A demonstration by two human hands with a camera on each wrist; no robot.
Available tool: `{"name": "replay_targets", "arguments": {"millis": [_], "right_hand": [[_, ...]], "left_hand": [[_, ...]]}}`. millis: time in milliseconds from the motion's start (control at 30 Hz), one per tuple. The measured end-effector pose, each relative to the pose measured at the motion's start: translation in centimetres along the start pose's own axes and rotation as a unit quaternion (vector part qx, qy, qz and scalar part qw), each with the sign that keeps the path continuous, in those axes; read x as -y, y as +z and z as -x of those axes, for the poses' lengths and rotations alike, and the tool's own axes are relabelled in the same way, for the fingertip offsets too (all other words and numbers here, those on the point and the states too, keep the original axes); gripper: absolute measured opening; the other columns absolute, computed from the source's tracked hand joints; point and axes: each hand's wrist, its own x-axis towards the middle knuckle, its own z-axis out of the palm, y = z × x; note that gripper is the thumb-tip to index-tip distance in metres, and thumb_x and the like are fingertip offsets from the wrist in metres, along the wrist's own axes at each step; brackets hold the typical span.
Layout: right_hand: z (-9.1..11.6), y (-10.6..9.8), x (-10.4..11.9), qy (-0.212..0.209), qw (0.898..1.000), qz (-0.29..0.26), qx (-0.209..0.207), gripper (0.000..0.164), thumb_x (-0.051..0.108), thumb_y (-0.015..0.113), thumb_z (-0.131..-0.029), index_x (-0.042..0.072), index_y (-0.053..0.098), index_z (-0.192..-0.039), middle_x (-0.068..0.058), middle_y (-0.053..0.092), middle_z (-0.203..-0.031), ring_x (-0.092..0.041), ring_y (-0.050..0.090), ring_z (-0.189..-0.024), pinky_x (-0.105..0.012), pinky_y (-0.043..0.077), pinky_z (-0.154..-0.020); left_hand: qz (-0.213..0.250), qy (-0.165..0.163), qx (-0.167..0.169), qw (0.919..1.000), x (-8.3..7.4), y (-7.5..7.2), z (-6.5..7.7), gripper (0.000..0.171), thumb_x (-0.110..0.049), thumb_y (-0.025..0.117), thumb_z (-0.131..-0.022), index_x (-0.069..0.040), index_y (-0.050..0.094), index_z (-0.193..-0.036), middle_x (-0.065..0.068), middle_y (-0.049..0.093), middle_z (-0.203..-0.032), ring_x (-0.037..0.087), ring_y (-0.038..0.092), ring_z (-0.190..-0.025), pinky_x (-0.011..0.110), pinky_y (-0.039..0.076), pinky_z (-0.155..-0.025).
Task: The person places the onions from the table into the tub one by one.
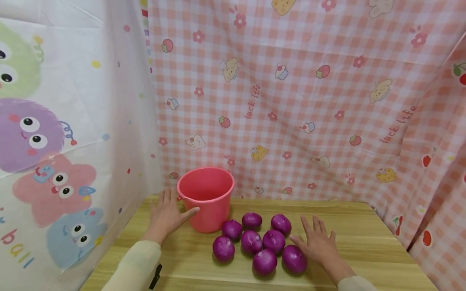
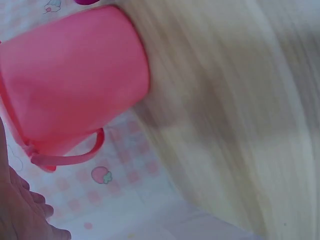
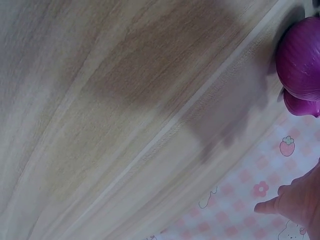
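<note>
A pink bucket [image 1: 209, 212] stands upright at the back left of the wooden table, its mouth facing up. Beside its left side is my left hand [image 1: 168, 216], fingers straight and thumb spread toward the bucket's wall. In the left wrist view the bucket [image 2: 80, 75] shows its handle [image 2: 75, 157] hanging near the fingers [image 2: 42, 205]. Several purple onions [image 1: 251, 242] lie grouped in front and to the right of the bucket. My right hand [image 1: 320, 244], fingers spread and holding nothing, hovers by the rightmost onion [image 1: 295, 260]. Two onions [image 3: 302, 60] show at the right wrist view's edge.
The wooden table [image 1: 364, 250] ends at a pink checked curtain [image 1: 284, 101] behind and on the right. A white curtain with cartoon figures [image 1: 73, 141] hangs along the left side. A black strap end [image 1: 155, 277] sticks out by the left sleeve.
</note>
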Motion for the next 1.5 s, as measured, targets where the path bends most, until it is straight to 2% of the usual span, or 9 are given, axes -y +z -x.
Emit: {"name": "replay_targets", "arguments": {"millis": [233, 333, 500, 733, 933, 1133, 1300, 1500], "right_hand": [[0.3, 0.0, 0.2, -0.009, 1.0, -0.007, -0.005, 0.087, 0.064, 0.048, -0.096, 0.005, 0.028, -0.155, -0.037, 0.013, -0.155, -0.058, 0.013, -0.141, -0.08, 0.006, -0.101], [0.4, 0.1, 0.5, -0.013, 1.0, -0.011, -0.006, 0.086, 0.065, 0.048, -0.095, 0.005, 0.03, -0.155, -0.036, 0.015, -0.155, -0.056, 0.013, -0.141, -0.08, 0.008, -0.102], [0.2, 0.1, 0.9, -0.021, 1.0, -0.01, -0.015, 0.085, 0.065, 0.047, -0.095, 0.005, 0.033, -0.154, -0.035, 0.018, -0.155, -0.056, 0.016, -0.141, -0.079, 0.013, -0.102], [0.3, 0.2, 0.8, -0.023, 0.999, -0.021, -0.025, 0.082, 0.06, 0.05, -0.096, 0.006, 0.032, -0.154, -0.034, 0.017, -0.156, -0.056, 0.018, -0.14, -0.079, 0.014, -0.103], [0.7, 0.1, 0.7, -0.018, 0.999, -0.034, 0.0, 0.086, 0.066, 0.046, -0.096, 0.007, 0.027, -0.156, -0.034, 0.014, -0.157, -0.057, 0.021, -0.139, -0.077, 0.015, -0.105], [1.3, -0.2, 1.0, -0.024, 0.996, -0.083, 0.016, 0.085, 0.061, 0.05, -0.096, 0.004, 0.028, -0.155, -0.037, 0.018, -0.154, -0.06, 0.027, -0.135, -0.074, 0.024, -0.104], [1.9, -0.2, 1.0, -0.027, 0.991, -0.131, 0.033, 0.084, 0.057, 0.054, -0.096, 0.002, 0.028, -0.154, -0.039, 0.023, -0.152, -0.06, 0.031, -0.133, -0.071, 0.03, -0.103], [2.6, -0.2, 0.5, -0.048, 0.985, -0.162, 0.034, 0.084, 0.052, 0.062, -0.093, 0.0, 0.033, -0.152, -0.037, 0.036, -0.145, -0.055, 0.042, -0.128, -0.067, 0.036, -0.102]], "left_hand": [[0.014, -0.004, 0.005, 0.9999, -1.3, -0.2, -1.3, 0.119, -0.082, 0.054, -0.079, 0.002, 0.018, -0.154, 0.029, 0.024, -0.155, 0.051, 0.017, -0.144, 0.077, 0.012, -0.106], [0.026, -0.006, 0.012, 0.9996, -1.6, -0.2, -1.7, 0.118, -0.08, 0.055, -0.079, 0.0, 0.015, -0.155, 0.028, 0.024, -0.155, 0.05, 0.017, -0.144, 0.076, 0.01, -0.107], [0.039, -0.012, 0.022, 0.9989, -2.1, -0.4, -2.2, 0.12, -0.08, 0.056, -0.079, 0.003, 0.013, -0.155, 0.03, 0.027, -0.153, 0.05, 0.023, -0.141, 0.075, 0.012, -0.108], [0.045, -0.031, 0.043, 0.9976, -2.0, -0.6, -2.9, 0.12, -0.078, 0.055, -0.081, 0.009, 0.013, -0.152, 0.032, 0.025, -0.152, 0.054, 0.028, -0.137, 0.075, 0.016, -0.107], [0.066, -0.044, 0.075, 0.994, -1.8, -0.4, -3.0, 0.125, -0.082, 0.054, -0.078, 0.007, 0.011, -0.154, 0.032, 0.026, -0.153, 0.053, 0.028, -0.138, 0.075, 0.017, -0.106], [0.102, -0.059, 0.089, 0.9891, -1.9, -0.6, -2.8, 0.126, -0.082, 0.058, -0.076, 0.005, 0.011, -0.154, 0.03, 0.031, -0.15, 0.051, 0.032, -0.135, 0.076, 0.02, -0.105], [0.126, -0.069, 0.091, 0.9855, -2.1, -0.8, -2.8, 0.12, -0.075, 0.065, -0.077, 0.0, 0.013, -0.156, 0.028, 0.035, -0.149, 0.049, 0.035, -0.134, 0.076, 0.023, -0.104], [0.125, -0.058, 0.084, 0.9869, -2.4, -1.2, -2.9, 0.112, -0.07, 0.07, -0.077, -0.009, 0.02, -0.157, 0.022, 0.043, -0.147, 0.045, 0.04, -0.131, 0.076, 0.026, -0.101]]}}
